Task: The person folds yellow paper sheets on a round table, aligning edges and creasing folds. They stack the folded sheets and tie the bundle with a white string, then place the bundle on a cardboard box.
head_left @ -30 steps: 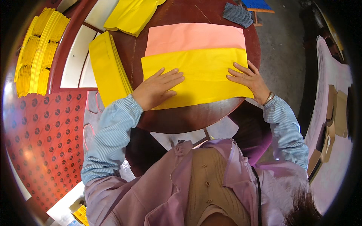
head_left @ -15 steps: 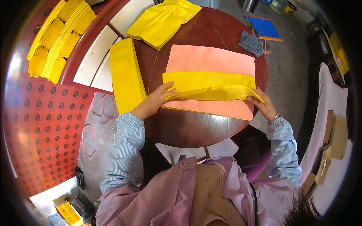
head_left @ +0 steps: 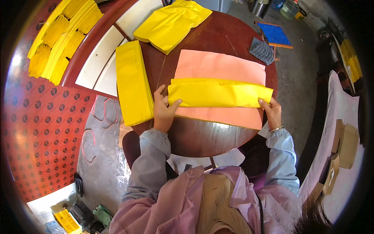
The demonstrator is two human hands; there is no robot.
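A folded yellow paper strip (head_left: 220,93) lies lengthwise across a pink sheet (head_left: 220,66), with pink showing above and below it. At the strip's lower left corner, my left hand (head_left: 164,110) has its thumb on the paper and its fingers bent at the end edge. My right hand (head_left: 272,112) pinches the lower right corner, thumb on top and fingers partly hidden beneath. A stack of folded yellow paper (head_left: 133,84) rests left of my left hand. Behind it lies a loose, creased yellow sheet (head_left: 171,25).
All this is on a round dark red table (head_left: 191,136). Bundled yellow folded papers (head_left: 62,39) stand on a red surface at the upper left. A grey knitted piece (head_left: 261,50) sits at the table's right rim, near a blue-topped stool (head_left: 274,34). Cardboard boxes (head_left: 344,146) lie far right.
The yellow strip, raised and bowed along its near edge before, now lies flatter and extends further right. My left hand has shifted right and nearer; my right hand stays at the strip's right end.
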